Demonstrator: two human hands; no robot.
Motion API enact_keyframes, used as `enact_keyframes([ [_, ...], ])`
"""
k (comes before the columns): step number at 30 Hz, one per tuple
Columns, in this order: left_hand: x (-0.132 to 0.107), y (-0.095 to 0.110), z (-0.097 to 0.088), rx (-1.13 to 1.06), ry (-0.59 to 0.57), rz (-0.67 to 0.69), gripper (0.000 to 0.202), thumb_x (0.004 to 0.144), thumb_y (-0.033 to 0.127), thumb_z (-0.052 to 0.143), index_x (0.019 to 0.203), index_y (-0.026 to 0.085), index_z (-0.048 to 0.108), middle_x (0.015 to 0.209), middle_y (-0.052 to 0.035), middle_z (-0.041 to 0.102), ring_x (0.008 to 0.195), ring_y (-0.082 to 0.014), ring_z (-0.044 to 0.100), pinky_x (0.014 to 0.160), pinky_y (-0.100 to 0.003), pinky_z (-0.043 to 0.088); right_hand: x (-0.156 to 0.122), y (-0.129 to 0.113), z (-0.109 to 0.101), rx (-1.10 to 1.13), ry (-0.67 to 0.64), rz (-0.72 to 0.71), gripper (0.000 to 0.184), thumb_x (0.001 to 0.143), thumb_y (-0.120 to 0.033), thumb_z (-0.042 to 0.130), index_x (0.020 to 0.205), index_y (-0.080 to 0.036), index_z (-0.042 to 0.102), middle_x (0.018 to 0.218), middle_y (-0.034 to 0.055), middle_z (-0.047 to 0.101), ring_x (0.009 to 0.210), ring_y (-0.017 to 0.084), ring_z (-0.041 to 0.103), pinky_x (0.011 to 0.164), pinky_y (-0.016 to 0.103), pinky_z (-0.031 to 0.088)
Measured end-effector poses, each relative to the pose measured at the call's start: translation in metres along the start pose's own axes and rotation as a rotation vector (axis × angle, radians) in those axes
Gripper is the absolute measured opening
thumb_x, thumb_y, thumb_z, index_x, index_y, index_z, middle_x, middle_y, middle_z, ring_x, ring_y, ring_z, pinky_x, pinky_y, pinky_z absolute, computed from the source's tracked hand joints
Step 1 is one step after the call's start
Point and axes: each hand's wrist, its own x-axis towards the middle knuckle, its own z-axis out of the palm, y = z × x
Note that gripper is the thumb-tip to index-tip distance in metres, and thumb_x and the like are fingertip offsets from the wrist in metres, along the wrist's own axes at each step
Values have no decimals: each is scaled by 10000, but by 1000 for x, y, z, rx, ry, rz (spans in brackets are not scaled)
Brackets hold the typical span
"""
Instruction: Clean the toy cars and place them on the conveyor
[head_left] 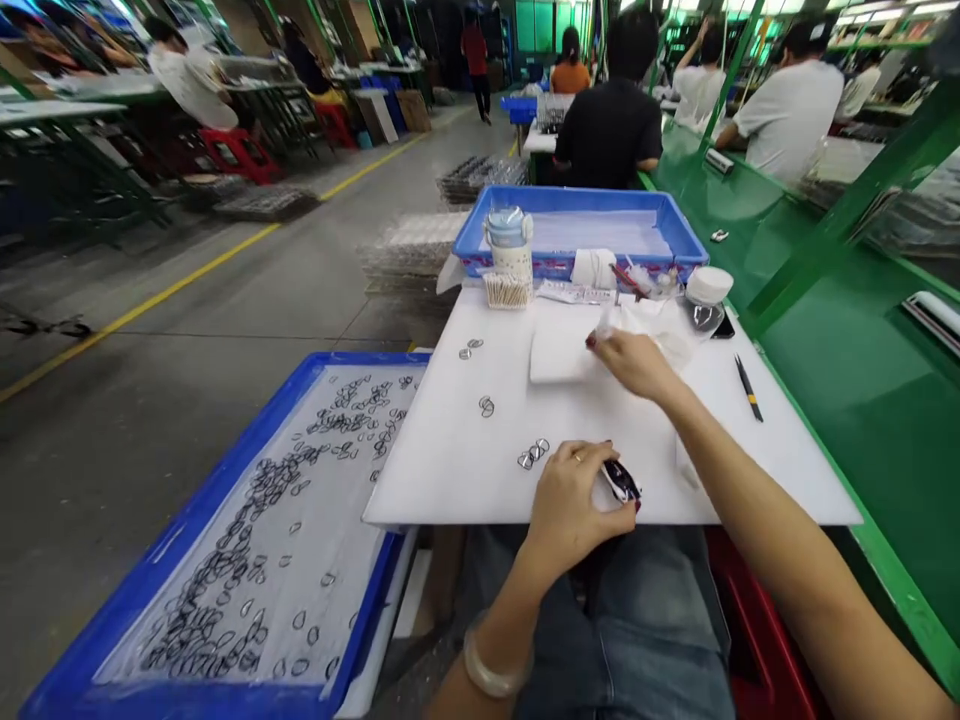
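Near the front edge of the white work board (450, 450), my left hand (574, 500) is closed around a small glossy black part (621, 480), thumb and fingers at its two ends. My right hand (637, 365) is over the far middle of the board, fingertips pinched together above a white pad (559, 355). Crumpled white tissue (660, 325) lies against that hand; what the fingertips hold, if anything, cannot be made out. Small dark-rimmed rings (534, 454) rest just left of my left hand. Black tweezers (748, 388) with a yellow band lie right of my right hand.
A blue tray (300, 360) at lower left holds many dark-rimmed rings. Behind the board stand a blue bin (577, 200), a bottle (510, 240), cotton swabs (508, 290) and a lidded jar (707, 300). A green bench (862, 340) runs along the right; co-workers sit ahead.
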Motion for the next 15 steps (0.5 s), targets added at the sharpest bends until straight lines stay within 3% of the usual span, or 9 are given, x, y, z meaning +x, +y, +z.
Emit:
enact_keyframes([
  [2,2,2,0,-58,24,-66,472,626,183,800,1086,209,695,1192,-63,718,1107,-285,618,986,-481,506,-14,-5,-8,205,11,-49,332,987,-441,471,962,-190,687,1012,86,719,1014,259,654,844,356,480],
  [4,5,3,-1,-103,46,-103,422,649,180,782,1062,229,712,1168,-43,730,1090,-266,632,984,-465,505,-37,-14,-12,567,66,-163,217,939,-375,568,973,-206,700,1079,61,704,1067,229,628,896,352,473],
  [6,7,3,-2,-133,69,-113,378,666,180,771,1037,237,723,1122,-25,745,1062,-251,643,974,-451,505,-64,-24,-11,908,105,-238,98,869,-244,646,941,-222,709,937,24,693,910,185,624,815,327,475],
  [8,9,3,-2,-148,88,-111,344,674,182,770,1011,238,729,1068,-12,758,1019,-242,652,948,-440,509,-87,-31,-7,1134,79,-244,136,839,-232,679,974,-239,701,769,-8,621,700,151,536,666,301,431],
  [10,10,2,-2,-149,104,-103,309,677,183,772,978,238,731,1031,-3,765,980,-235,655,917,-428,512,-101,-33,-4,1283,6,-222,280,847,-488,677,962,-232,675,692,-12,532,604,148,433,590,309,368],
  [12,10,3,-2,-145,112,-91,274,679,180,772,943,238,732,1016,3,768,958,-229,656,895,-415,514,-107,-30,-1,1347,-73,-212,598,799,-813,506,759,-224,604,617,-13,436,555,149,365,567,326,339],
  [13,9,3,-2,-145,117,-88,270,678,176,771,939,237,733,1013,4,769,954,-226,657,890,-410,515,-107,-28,0,1352,-94,-207,695,769,-899,399,644,-227,520,573,-16,378,534,147,336,559,332,330],
  [15,9,4,-2,-149,128,-94,295,675,169,771,961,233,736,1023,3,769,962,-221,659,895,-403,517,-106,-25,2,1345,-74,-182,746,768,-930,303,532,-224,363,500,-26,265,493,139,277,535,329,302],
])
